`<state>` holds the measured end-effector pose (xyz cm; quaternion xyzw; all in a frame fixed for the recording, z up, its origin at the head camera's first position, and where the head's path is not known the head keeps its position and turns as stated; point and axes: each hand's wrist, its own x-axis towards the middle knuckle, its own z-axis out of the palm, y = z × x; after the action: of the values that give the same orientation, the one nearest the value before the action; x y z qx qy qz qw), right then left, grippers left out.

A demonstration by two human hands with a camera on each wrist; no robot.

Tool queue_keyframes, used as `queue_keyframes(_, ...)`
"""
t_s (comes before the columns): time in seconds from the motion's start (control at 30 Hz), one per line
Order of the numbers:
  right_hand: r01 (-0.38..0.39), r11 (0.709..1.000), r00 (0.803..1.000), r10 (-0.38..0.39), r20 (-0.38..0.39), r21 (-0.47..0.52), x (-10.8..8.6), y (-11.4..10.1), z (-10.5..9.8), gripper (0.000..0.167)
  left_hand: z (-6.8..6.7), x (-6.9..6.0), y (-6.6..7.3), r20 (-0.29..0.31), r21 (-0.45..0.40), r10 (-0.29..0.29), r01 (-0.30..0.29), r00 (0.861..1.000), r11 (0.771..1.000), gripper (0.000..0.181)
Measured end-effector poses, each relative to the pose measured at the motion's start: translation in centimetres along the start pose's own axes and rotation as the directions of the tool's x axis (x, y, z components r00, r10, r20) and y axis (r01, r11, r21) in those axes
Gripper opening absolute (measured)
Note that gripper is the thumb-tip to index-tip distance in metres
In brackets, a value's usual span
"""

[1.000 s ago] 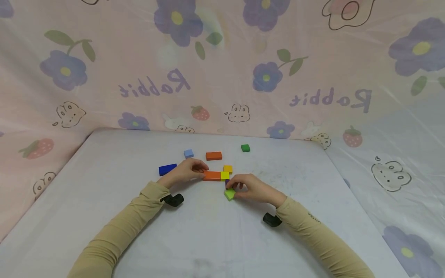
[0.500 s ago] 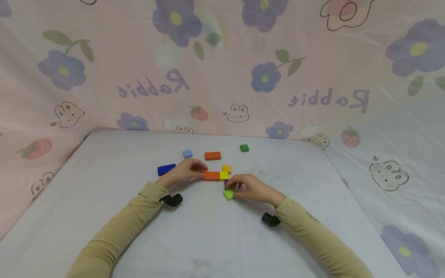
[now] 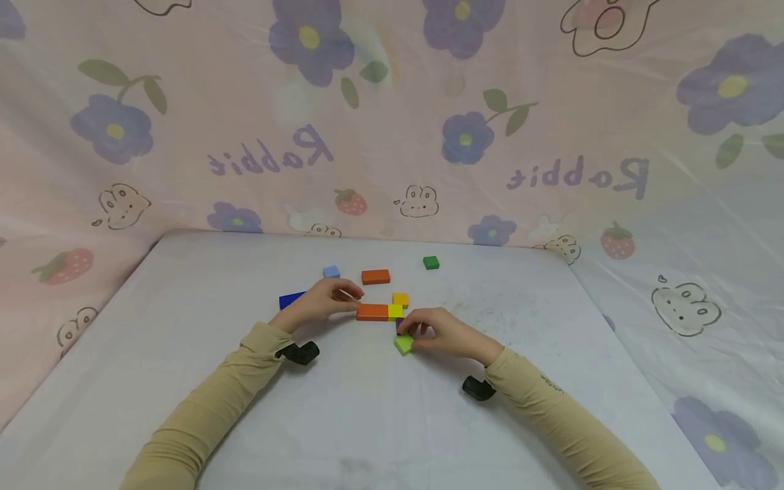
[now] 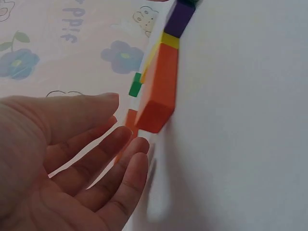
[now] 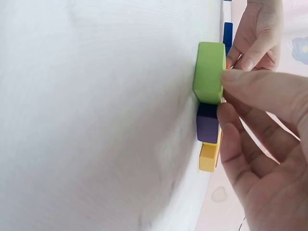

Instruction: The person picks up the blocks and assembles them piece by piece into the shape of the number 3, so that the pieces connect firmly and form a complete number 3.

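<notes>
Evidently, the lime-green block (image 3: 403,346) lay on the worktop (image 3: 367,422) at the six o'clock end of a bent row, twelve pointing away from the person. The right hand (image 3: 444,333) pinched it lightly, thumb on its three o'clock side, index finger bent in by the purple block (image 5: 207,127). It looked light, stiff and hard to damage, its smooth faces perhaps slightly slick; opposite flat sides probably gave surer purchase than the corners. The purple block sat against it at twelve, small enough for fingertips, with the yellow block (image 3: 395,313) beyond. From there the orange block (image 3: 371,313) reached toward nine; its long sides seemed the best hold. By its nine o'clock end the left hand (image 3: 321,299) had loosely spread fingers, gripping nothing. An amber block (image 3: 401,299) lay just beyond the yellow one. Farther out were a red-orange block (image 3: 376,277) near eleven, a dark green block (image 3: 431,263) near one, and a pale blue block (image 3: 331,272) and dark blue block (image 3: 290,301) around ten.
</notes>
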<state>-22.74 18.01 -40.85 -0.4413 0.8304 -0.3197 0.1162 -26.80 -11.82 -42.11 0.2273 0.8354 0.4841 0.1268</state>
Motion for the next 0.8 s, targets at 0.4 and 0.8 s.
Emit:
queue_keyframes(0.4, -0.001, 1.000, 1.000, 0.001, -0.013, -0.002, -0.1, -0.1, 0.2, 0.029, -2.7, -2.0, 0.5, -0.023, -0.036, 0.070, -0.071, 0.997, 0.997, 0.034)
queue_keyframes(0.8, -0.005, 1.000, 1.000, 0.005, -0.021, -0.005, -0.2, -0.1, 0.2, 0.029, -7.3, -5.4, -0.3, -0.134, -0.012, 0.003, -0.004, 0.991, 1.000, 0.039)
